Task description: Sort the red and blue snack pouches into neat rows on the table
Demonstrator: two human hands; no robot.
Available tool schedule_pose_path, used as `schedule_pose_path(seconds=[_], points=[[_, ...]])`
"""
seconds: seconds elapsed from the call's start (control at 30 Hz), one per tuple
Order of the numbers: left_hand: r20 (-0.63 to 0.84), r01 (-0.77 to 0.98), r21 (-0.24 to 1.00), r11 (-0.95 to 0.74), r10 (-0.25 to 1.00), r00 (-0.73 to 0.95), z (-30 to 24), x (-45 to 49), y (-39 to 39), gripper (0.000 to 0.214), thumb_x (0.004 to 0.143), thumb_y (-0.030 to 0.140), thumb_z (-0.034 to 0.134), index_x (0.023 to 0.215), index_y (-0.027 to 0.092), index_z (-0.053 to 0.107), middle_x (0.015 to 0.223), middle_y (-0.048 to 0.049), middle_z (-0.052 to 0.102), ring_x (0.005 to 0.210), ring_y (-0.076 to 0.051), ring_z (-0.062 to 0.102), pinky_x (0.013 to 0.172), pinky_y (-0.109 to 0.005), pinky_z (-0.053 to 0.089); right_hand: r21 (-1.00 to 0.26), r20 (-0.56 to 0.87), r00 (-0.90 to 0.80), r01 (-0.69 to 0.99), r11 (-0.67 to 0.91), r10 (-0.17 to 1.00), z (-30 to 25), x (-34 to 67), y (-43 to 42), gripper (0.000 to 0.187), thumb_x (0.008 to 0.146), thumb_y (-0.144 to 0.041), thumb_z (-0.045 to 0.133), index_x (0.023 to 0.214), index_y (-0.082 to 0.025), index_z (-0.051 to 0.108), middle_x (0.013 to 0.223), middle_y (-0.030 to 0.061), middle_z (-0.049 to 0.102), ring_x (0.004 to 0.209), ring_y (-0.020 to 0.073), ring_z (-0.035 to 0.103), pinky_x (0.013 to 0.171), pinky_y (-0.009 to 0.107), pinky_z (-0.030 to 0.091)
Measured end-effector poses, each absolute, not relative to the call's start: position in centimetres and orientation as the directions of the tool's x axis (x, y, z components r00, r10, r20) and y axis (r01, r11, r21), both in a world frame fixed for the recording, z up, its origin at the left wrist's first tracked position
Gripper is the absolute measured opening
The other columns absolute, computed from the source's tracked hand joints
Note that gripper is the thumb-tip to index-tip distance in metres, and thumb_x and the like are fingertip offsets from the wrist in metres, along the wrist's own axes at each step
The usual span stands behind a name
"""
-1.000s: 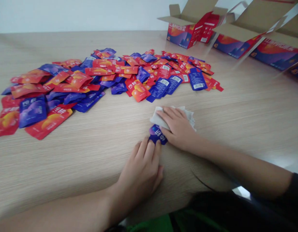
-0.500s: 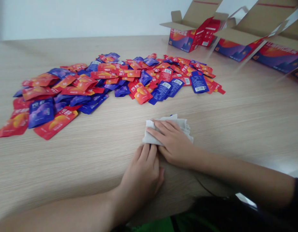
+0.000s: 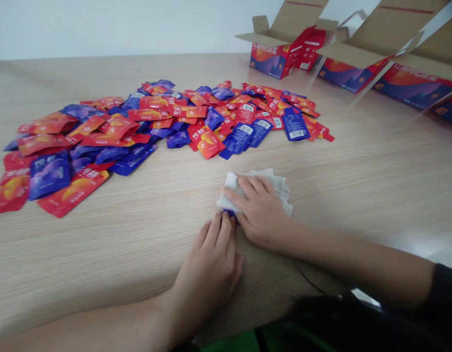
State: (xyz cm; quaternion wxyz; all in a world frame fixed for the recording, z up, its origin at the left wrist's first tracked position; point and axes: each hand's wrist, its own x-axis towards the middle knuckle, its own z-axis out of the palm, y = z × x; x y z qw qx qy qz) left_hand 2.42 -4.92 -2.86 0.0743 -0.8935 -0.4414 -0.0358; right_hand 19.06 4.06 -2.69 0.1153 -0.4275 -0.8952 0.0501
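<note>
A folded white cloth [image 3: 231,191] lies on the wooden table close to me, covering most of a blue pouch [image 3: 229,213]. My right hand [image 3: 260,210] is on top of the cloth, its fingers pressed down and gripping it. At the near edge of the cloth, the fingertips of my left hand [image 3: 213,259] pin a corner of the pouch to the tabletop. How much of the pouch is under the cloth is hidden.
A wide heap of red and blue pouches [image 3: 152,115] spreads across the table beyond my hands. Open printed cartons, including a red and blue box [image 3: 270,59] and another box [image 3: 343,76], stand at the back right with flaps raised. A dark cable [image 3: 310,282] runs near my right forearm.
The cloth's near-left part has shifted away from me under my right hand, so more of the blue pouch's corner shows by my left fingertips. The whole view has moved slightly.
</note>
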Motion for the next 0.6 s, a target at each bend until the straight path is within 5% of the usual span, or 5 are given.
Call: schedule_pose_path(seconds=[0.07,0.23,0.37,0.5,0.6], points=[[0.125,0.795,-0.088,-0.6,0.785,0.606,-2.9,2.4,-4.9,0.047,0.09,0.027,0.042,0.117,-0.004,0.064,0.121,-0.0273,0.064,0.115,-0.038,0.059,0.093,-0.048,0.053,-0.202,0.149,-0.684,0.686,0.699,0.714,-2.7,19.0,4.1,0.048,0.093,-0.027,0.043,0.141,-0.021,0.05,0.148,0.0123,0.044,0.134,0.0277,0.038,0.113,0.049,0.026],[0.151,0.791,-0.109,-0.602,0.777,0.611,-2.9,2.4,-4.9,0.052,0.09,0.026,0.041,0.127,-0.006,0.057,0.131,-0.0276,0.058,0.12,-0.038,0.056,0.094,-0.048,0.053,-0.195,0.204,-0.536,0.798,0.571,0.819,-2.9,19.3,4.6,0.049,0.093,-0.026,0.042,0.138,-0.01,0.051,0.144,0.0166,0.049,0.129,0.0305,0.041,0.11,0.05,0.03],[0.152,0.794,-0.122,-0.596,0.779,0.608,-3.0,2.4,-5.2,0.046,0.089,0.025,0.043,0.118,-0.004,0.064,0.121,-0.0256,0.065,0.114,-0.036,0.06,0.094,-0.046,0.053,-0.202,0.161,-0.744,0.619,0.759,0.649,-2.5,19.6,4.5,0.051,0.09,-0.029,0.047,0.14,-0.016,0.05,0.144,0.011,0.05,0.129,0.0272,0.043,0.111,0.046,0.031],[0.176,0.791,-0.104,-0.603,0.772,0.611,-2.8,2.3,-5.1,0.051,0.089,0.027,0.046,0.126,-0.006,0.056,0.129,-0.0266,0.059,0.119,-0.037,0.055,0.093,-0.046,0.052,-0.181,0.193,-0.58,0.772,0.609,0.792,-2.1,20.1,5.1,0.049,0.09,-0.035,0.05,0.134,-0.016,0.057,0.139,0.0152,0.053,0.121,0.0321,0.047,0.103,0.051,0.037],[0.146,0.792,-0.054,-0.608,0.78,0.608,-2.3,2.0,-4.0,0.04,0.088,0.028,0.049,0.117,0.003,0.062,0.118,-0.0221,0.063,0.109,-0.035,0.058,0.085,-0.046,0.054,-0.2,0.172,-0.635,0.726,0.658,0.753,-2.1,20.7,6.2,0.047,0.088,-0.035,0.053,0.133,-0.02,0.059,0.141,0.0128,0.052,0.122,0.0319,0.047,0.103,0.05,0.037]])
